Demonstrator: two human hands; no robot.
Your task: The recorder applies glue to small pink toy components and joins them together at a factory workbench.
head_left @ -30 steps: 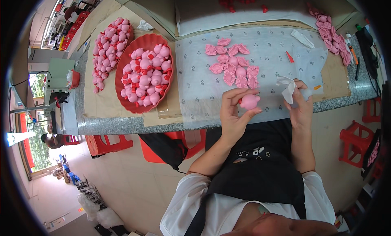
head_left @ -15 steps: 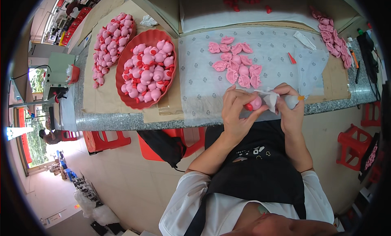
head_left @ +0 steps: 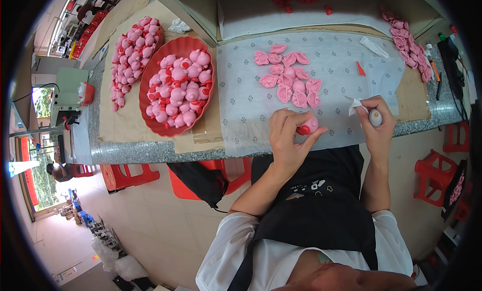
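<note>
My left hand (head_left: 288, 135) is closed around a small rounded pink toy piece (head_left: 312, 124) with a red part, just above the table's front edge. To its right, my right hand (head_left: 379, 130) grips a pale squeeze bottle (head_left: 375, 118), its yellowish end turned toward me. A crumpled white tissue (head_left: 353, 106) sticks out from the fingers of the same hand. Beyond my hands, several hollow pink shell pieces (head_left: 284, 89) lie on the printed white sheet (head_left: 246, 108). A small red wedge-shaped piece (head_left: 360, 68) rests farther right on that sheet.
A red scalloped bowl (head_left: 144, 103) full of pink-and-red pieces stands at left, beside another heap (head_left: 134, 52) of them. More pink shells (head_left: 405, 44) lie at far right, near pens (head_left: 435, 65). A shelf wall (head_left: 188, 15) rises behind. Red stools (head_left: 437, 175) stand below the table.
My right hand has moved right, away from the left hand, taking the bottle and tissue with it. The left hand keeps hold of the pink toy piece, nearly in place.
</note>
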